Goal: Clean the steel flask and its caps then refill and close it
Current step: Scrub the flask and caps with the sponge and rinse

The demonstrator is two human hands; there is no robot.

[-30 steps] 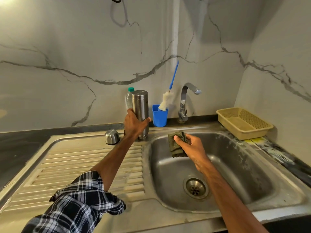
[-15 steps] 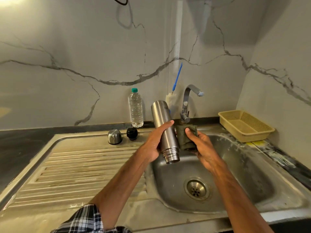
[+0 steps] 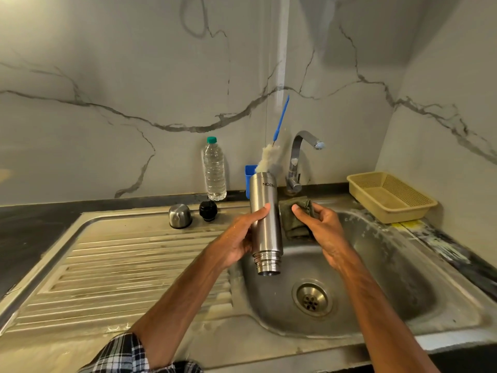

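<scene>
My left hand [image 3: 239, 238] grips the steel flask [image 3: 265, 224], which is upside down over the sink basin [image 3: 390, 278] with its threaded open mouth pointing at the basin. My right hand [image 3: 320, 227] holds a dark green scrub cloth [image 3: 294, 219] just right of the flask, close to its side. The steel outer cap [image 3: 179, 216] and the black inner cap [image 3: 208, 210] stand side by side at the back of the draining board [image 3: 121, 270]. A plastic water bottle [image 3: 214, 169] with a green lid stands behind them against the wall.
The tap [image 3: 298, 160] rises behind the basin, with no water running. A blue cup [image 3: 249, 179] holding a blue-handled bottle brush [image 3: 269, 157] stands left of the tap. A beige plastic basket [image 3: 390, 196] sits on the counter at the right. The drain [image 3: 312, 298] is below the flask.
My left hand lifted the flask off the sink rim, turned it upside down and carried it over the basin. My right hand brought the cloth up beside it.
</scene>
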